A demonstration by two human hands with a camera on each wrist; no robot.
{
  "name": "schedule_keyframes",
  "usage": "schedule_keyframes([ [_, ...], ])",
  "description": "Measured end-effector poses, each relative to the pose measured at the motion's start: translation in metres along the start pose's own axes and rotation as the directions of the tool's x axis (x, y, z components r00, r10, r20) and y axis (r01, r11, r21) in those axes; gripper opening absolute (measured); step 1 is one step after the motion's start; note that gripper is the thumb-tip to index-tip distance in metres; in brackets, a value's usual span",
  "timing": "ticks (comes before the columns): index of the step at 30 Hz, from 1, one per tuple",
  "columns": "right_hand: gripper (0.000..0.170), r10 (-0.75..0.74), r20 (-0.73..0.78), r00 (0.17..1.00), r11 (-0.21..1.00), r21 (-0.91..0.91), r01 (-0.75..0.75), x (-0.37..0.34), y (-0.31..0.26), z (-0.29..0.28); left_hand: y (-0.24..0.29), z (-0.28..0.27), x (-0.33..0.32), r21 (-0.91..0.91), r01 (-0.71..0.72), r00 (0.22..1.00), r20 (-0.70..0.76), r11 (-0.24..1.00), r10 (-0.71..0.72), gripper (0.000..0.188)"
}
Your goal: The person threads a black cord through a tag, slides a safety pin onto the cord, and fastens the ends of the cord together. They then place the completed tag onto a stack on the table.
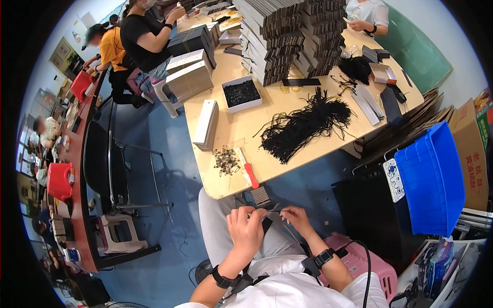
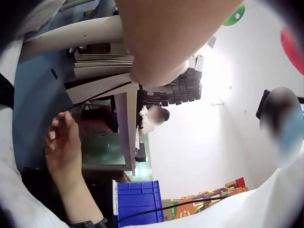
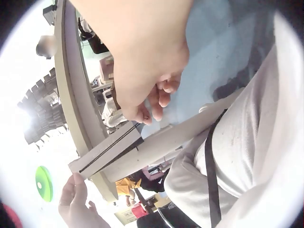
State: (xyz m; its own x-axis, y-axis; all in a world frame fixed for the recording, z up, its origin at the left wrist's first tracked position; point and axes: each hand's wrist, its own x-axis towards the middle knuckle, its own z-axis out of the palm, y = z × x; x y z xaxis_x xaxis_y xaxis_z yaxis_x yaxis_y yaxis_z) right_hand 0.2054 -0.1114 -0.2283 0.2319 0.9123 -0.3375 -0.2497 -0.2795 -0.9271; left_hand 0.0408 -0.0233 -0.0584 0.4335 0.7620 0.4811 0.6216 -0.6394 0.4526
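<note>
One thin black cord (image 3: pixel 109 147), nearly straight; texture unclear.

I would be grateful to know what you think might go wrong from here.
The black cord runs between the left hand and the right hand, pinched near its ends, so it might slip free.
The heaped cords on the table lie across one another, so drawing one out may tangle others.
The small metal pieces sit loose near the table's edge, so a bump could scatter them.
</note>
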Motion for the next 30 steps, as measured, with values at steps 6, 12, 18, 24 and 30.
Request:
schedule_keyframes([
  [6, 0.011, -0.012, 0.016, 1.0, 0.999, 0.053, 0.011, -0.007, -0.004, 0.0, -0.004, 0.008, -0.008, -0.047, 0.077, 0.997, 0.02, 0.996, -0.076, 0.015],
  [12, 0.01, -0.003, -0.015, 1.0, 0.998, 0.057, 0.004, -0.009, -0.002, 0.0, -0.003, 0.013, -0.007, -0.083, 0.12, 0.992, -0.018, 0.989, -0.122, 0.015],
  [18, 0.011, -0.04, -0.046, 0.998, 0.998, -0.047, 0.037, -0.019, -0.017, -0.001, -0.004, 0.015, -0.006, -0.169, 0.177, 0.983, -0.006, 0.969, -0.181, 0.013],
  [24, 0.01, -0.36, -0.013, 0.933, 0.832, -0.457, 0.315, -0.04, -0.082, 0.001, 0.0, 0.007, -0.003, -0.193, 0.191, 0.982, 0.034, 0.962, -0.188, 0.009],
  [30, 0.016, -0.627, 0.124, 0.769, 0.519, -0.671, 0.53, -0.054, -0.138, 0.006, -0.004, -0.003, -0.01, -0.536, 0.333, 0.943, 0.204, 0.776, -0.264, 0.004],
])
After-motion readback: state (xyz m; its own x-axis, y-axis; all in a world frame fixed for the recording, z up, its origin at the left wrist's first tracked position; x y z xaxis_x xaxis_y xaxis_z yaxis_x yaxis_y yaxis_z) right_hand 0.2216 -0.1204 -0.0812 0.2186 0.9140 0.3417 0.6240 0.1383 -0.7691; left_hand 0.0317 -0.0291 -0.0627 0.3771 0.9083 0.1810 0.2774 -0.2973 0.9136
